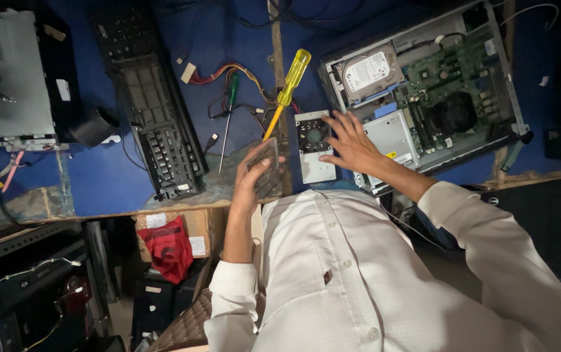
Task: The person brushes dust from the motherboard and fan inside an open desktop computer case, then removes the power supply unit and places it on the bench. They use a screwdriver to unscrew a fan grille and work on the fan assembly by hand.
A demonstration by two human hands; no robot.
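My left hand [249, 179] holds a small grey finned heatsink block [264, 163] up in front of my chest. My right hand [349, 140] rests with fingers spread on a flat white bracket with a round fan opening [311, 153] lying on the blue table. A yellow-handled screwdriver [288, 88] lies just above both hands, its tip pointing toward the block. To the right of my right hand sits an open desktop computer case [424, 85] with a silver hard drive [368, 72] and a green motherboard [453, 72].
A green-handled screwdriver [228, 111] and a bundle of coloured wires [228, 72] lie on the blue table [98, 176]. A black keyboard [157, 111] lies at an angle to the left, a grey case [13, 78] at far left. A cardboard box with a red bag [170, 244] sits below the table.
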